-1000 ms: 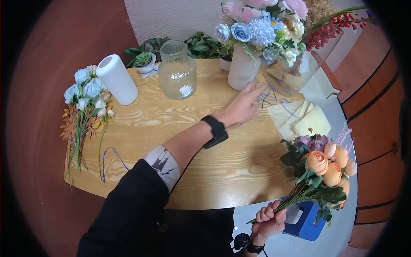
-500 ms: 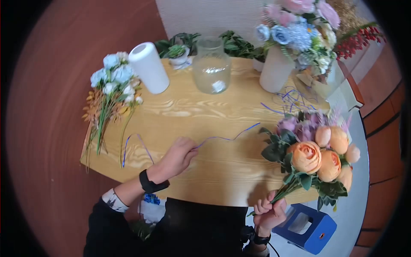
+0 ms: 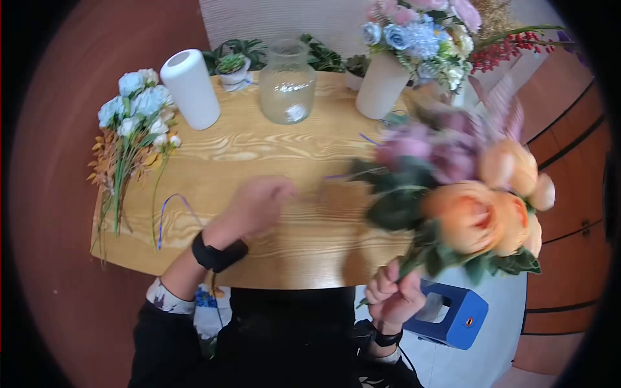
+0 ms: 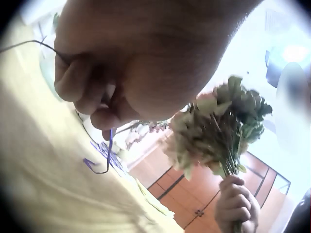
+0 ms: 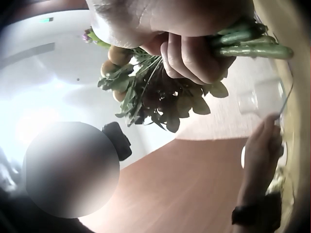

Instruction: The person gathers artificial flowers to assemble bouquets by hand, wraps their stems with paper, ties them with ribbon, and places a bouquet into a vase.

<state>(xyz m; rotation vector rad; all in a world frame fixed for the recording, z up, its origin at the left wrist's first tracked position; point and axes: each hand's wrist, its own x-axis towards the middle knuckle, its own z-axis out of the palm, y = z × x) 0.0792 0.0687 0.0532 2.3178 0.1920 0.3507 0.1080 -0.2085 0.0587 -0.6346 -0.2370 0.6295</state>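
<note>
My right hand (image 3: 394,295) grips the stems of a bouquet with orange roses (image 3: 462,216), purple blooms and dark leaves, near the table's front edge. In the right wrist view the fingers (image 5: 194,56) curl round green stems (image 5: 257,48). Over the middle of the table, my left hand (image 3: 255,207) is blurred. In the left wrist view its curled fingers (image 4: 80,87) pinch a thin blue-purple ribbon (image 4: 110,150), whose end hangs below them. Another ribbon (image 3: 183,199) lies on the table at the left.
A white vase (image 3: 192,94), a clear glass vase (image 3: 288,87) and a white vase (image 3: 383,87) with flowers stand at the back. Loose blue and white flowers (image 3: 132,113) lie at the left. Small potted plants (image 3: 234,66) line the back edge; a blue box (image 3: 462,317) is below at right.
My left hand has come from the tangled ribbons at the back right to the table's middle, bringing a ribbon. The bouquet has moved up and left over the table, still in my right hand.
</note>
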